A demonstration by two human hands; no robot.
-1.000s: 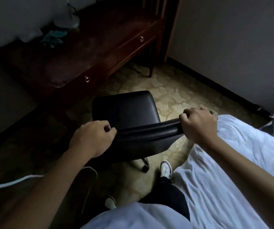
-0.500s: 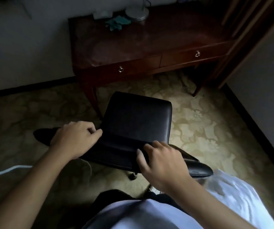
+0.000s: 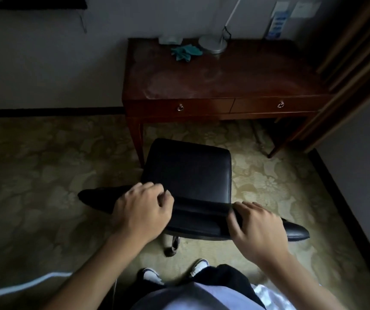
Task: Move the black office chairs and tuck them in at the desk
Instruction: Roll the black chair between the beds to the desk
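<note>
black chair (image 3: 188, 173) at frame centre, its backrest top clamped by left hand (image 3: 141, 211) and right hand (image 3: 257, 229), wooden desk (image 3: 219, 77) above

Chair (image 3: 188, 173): black leather-look upholstery, smooth w/ soft sheen; backrest top edge (image 3: 201, 211) glossier, catching light at right tip. Desk (image 3: 219, 77): dark reddish wood, polished but top looks cloudy/smudged in patches; drawer pulls (image 3: 180, 107) small shiny metal rings. Lamp base (image 3: 212, 43): brushed silvery metal, matt. Teal cloth (image 3: 185, 51): crumpled, soft fabric. Carpet (image 3: 268, 182): floral-pattern pile, matt, yellow-green. Wall (image 3: 45, 63): plain matt paint. Shirt (image 3: 193, 296): light, smooth cloth.
</note>
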